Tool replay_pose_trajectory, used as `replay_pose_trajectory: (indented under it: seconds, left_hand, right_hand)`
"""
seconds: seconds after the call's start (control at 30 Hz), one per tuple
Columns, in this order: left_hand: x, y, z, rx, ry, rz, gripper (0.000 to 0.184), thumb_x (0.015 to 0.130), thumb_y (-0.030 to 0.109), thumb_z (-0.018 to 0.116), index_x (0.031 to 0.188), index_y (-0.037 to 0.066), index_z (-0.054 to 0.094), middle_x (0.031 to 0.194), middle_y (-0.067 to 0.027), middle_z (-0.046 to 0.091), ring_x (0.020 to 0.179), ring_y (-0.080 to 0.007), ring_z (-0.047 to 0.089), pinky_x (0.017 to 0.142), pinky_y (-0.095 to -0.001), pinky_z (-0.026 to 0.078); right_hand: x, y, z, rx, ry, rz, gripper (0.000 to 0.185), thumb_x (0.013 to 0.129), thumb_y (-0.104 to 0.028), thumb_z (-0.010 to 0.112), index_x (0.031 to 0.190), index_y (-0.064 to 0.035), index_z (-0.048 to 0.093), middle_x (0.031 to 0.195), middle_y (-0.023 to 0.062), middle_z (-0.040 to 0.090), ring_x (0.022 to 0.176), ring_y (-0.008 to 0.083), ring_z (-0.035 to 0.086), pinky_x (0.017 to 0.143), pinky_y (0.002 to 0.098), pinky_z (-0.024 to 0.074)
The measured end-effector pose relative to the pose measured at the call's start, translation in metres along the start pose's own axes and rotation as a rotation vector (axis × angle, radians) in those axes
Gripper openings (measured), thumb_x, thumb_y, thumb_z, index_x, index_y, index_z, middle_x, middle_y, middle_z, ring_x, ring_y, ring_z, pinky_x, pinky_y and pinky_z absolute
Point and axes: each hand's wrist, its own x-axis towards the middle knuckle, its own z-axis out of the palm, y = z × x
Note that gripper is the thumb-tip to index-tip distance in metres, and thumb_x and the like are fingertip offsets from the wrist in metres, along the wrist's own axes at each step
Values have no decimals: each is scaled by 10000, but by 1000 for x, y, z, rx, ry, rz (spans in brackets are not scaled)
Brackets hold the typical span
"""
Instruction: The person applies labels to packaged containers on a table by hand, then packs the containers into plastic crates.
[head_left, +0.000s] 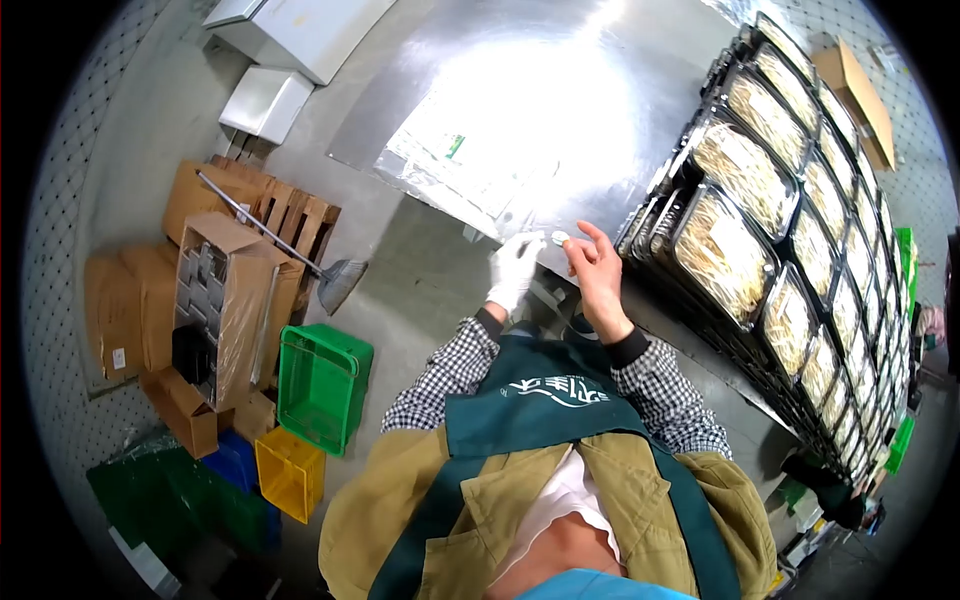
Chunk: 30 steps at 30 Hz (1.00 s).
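Note:
My left hand, in a white glove, is over the near edge of the metal table, its fingers pressed together. Close to its right is my bare right hand, thumb and index finger drawn together at a small whitish piece, the other fingers partly raised. That piece lies between the two hands and is too small to identify. What the gloved fingers hold, if anything, cannot be made out. Under glare on the table lies a clear plastic sheet or bag with a green mark.
Stacked black trays of pale strands line the right side. On the left floor are a green crate, a yellow crate, cardboard boxes, a broom and a wooden pallet. White containers stand at the upper left.

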Motion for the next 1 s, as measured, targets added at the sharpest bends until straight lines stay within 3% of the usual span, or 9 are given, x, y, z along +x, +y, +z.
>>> replay_pose_trajectory:
  seconds: [0.17, 0.2, 0.27, 0.33, 0.43, 0.53, 0.7, 0.87, 1.0]
  left_hand:
    - [52, -25, 40, 526, -115, 117, 379, 901, 197, 477, 1212, -16, 515, 1143, -211, 583, 1047, -348, 543, 918, -387, 422]
    - [102, -153, 58, 527, 24, 437, 372, 906, 193, 476, 1193, -38, 523, 1130, -207, 592, 1040, -336, 553, 921, -378, 424]
    - [54, 40, 30, 86, -28, 11, 351, 904, 164, 484, 1179, -49, 535, 1119, -192, 605, 1036, -295, 568, 924, -348, 430]
    - [47, 36, 40, 31, -110, 136, 316, 894, 107, 499, 1164, -48, 551, 1104, -163, 619, 1031, -234, 578, 919, -309, 434]
    - [16, 47, 59, -145, -198, 124, 258, 893, 155, 546, 1093, 7, 611, 1022, -97, 659, 957, -158, 608, 847, -292, 468]
    - [-22, 83, 62, -302, -369, 31, 292, 918, 94, 519, 1191, -13, 524, 1127, -79, 603, 1010, -144, 586, 912, -272, 444]
    - [-36, 67, 53, -359, -391, 14, 269, 909, 76, 529, 1162, -12, 560, 1079, -77, 630, 978, -120, 591, 888, -250, 452]
    - [-42, 37, 29, -298, -243, -33, 239, 902, 62, 526, 1121, 2, 601, 960, -69, 666, 880, -97, 614, 777, -231, 488]
    - [-42, 16, 16, -286, -202, -68, 221, 915, 52, 499, 1101, -14, 599, 935, -68, 661, 834, -111, 620, 751, -224, 492]
  right_hand:
    - [-79, -81, -34, -52, 31, -241, 443, 845, -48, 637, 1247, 6, 458, 895, 49, 652, 707, 55, 540, 623, 185, 438]
    - [-91, -95, -46, -91, 87, -341, 445, 838, -23, 638, 1246, 4, 461, 894, 49, 655, 728, 63, 559, 653, 189, 451]
    - [-103, -117, -81, -279, 266, -577, 467, 827, 2, 641, 1252, 5, 447, 911, 64, 662, 807, 73, 582, 725, 210, 466]
    - [-106, -140, -116, -540, 408, -596, 376, 815, -10, 652, 1170, -18, 529, 875, 73, 660, 776, 101, 591, 698, 232, 469]
    - [-95, -179, -139, -1026, 257, -755, 81, 782, -47, 653, 859, -67, 635, 759, 88, 612, 770, 238, 552, 704, 327, 448]
    - [-71, -204, -152, -1296, -36, -811, 24, 796, -84, 628, 798, -70, 609, 815, 80, 619, 811, 238, 549, 745, 321, 429]
    - [-37, -225, -162, -1369, -355, -834, 79, 814, -93, 587, 748, -50, 578, 1139, 66, 546, 957, 223, 564, 809, 345, 440]
    - [-15, -218, -142, -1523, -543, -958, 86, 802, -108, 591, 731, -68, 566, 1104, 39, 551, 956, 202, 555, 830, 344, 401]
    - [-1, -202, -148, -1519, -569, -992, 156, 780, -112, 640, 932, -90, 610, 1030, 31, 576, 934, 194, 558, 794, 335, 415]
